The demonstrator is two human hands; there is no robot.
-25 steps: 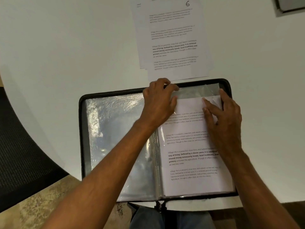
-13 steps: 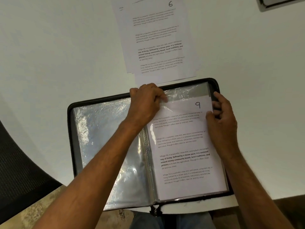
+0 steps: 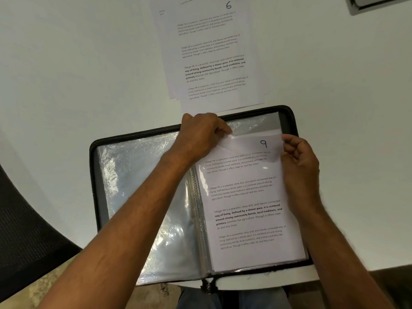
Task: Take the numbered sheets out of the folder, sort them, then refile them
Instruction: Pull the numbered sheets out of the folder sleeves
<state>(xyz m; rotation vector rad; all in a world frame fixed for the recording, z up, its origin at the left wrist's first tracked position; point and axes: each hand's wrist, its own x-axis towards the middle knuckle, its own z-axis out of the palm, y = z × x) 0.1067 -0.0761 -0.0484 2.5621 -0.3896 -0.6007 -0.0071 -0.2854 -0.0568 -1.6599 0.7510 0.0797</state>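
A black zip folder [image 3: 289, 114] lies open on the white table, its clear plastic sleeves [image 3: 142, 186] spread to both sides. In the right-hand sleeve sits a printed sheet marked 9 [image 3: 245, 197]. My left hand [image 3: 198, 134] pinches the top left edge of that sleeve near the spine. My right hand [image 3: 298, 161] pinches the upper right corner of the sleeve beside the 9. Beyond the folder lies a loose stack of printed sheets [image 3: 211, 52], the top one marked 6.
The white table [image 3: 78, 74] has a curved near edge. A dark mesh chair [image 3: 22, 230] stands at the lower left. A dark-framed object [image 3: 374, 3] sits at the far right corner. My lap shows below the folder's spine.
My right hand slid off the face of the sheet to its right edge, uncovering the number 9. The left hand kept its pinch at the sleeve's top edge.
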